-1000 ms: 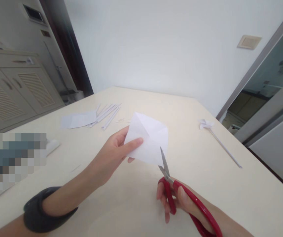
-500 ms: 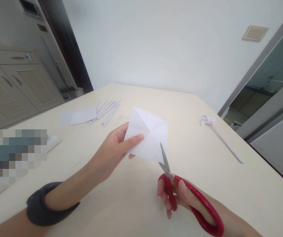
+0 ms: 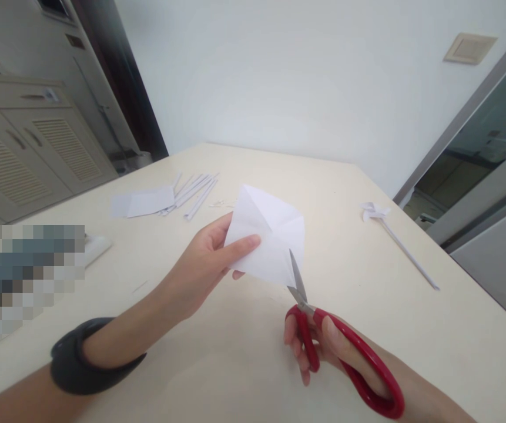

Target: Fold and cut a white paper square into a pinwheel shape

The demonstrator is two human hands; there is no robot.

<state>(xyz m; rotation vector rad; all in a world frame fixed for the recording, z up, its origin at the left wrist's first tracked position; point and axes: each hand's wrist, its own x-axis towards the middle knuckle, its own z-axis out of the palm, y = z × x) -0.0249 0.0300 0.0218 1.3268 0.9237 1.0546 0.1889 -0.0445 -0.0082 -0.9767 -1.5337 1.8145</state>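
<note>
Your left hand (image 3: 206, 267) pinches the folded white paper (image 3: 268, 238) tight. Your right hand (image 3: 323, 352) grips the red scissors (image 3: 345, 358), blades touching the paper's near corner.

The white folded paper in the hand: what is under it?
Under the folded paper lies bare cream table. The left hand pinches its edge; fingers behind are mostly covered. Red scissors in the right hand cut its lower corner.

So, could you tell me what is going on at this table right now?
A person holds a creased white paper square above the table in the left hand. The right hand works red-handled scissors, whose blades meet the paper's lower corner. Rolled paper strips, a flat sheet and a paper pinwheel lie farther back.
</note>
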